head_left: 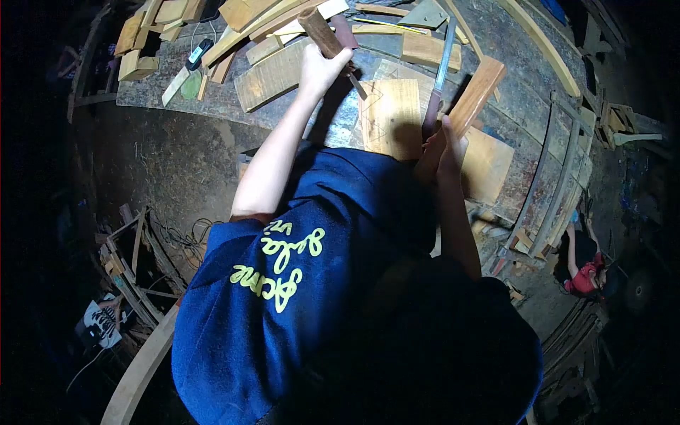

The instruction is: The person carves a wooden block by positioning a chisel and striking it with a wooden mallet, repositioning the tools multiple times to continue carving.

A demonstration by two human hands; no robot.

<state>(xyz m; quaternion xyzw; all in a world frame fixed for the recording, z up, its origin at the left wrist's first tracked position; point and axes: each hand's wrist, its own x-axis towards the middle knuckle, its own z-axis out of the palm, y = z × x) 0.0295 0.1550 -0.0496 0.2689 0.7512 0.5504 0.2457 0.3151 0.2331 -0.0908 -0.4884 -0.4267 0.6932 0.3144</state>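
My left hand (322,71) is closed round the thick wooden handle of a chisel (320,33). The chisel's blade slants down to the left edge of a pale wooden board (400,110), which bears drawn zigzag lines. Right of the board, my right hand (451,146) is closed on a wooden mallet (478,98), a long reddish-brown block raised at an angle. Part of its grip is hidden by the hand and shadow. Beside the mallet lies a long metal blade (446,57) with a dark lower end.
A workbench (524,106) carries wood offcuts (269,74), a curved wooden strip (545,42), a pencil (389,26) and a knife-like tool with a black handle (188,71). Another board (489,166) lies at right. A person in red (586,276) is low at far right.
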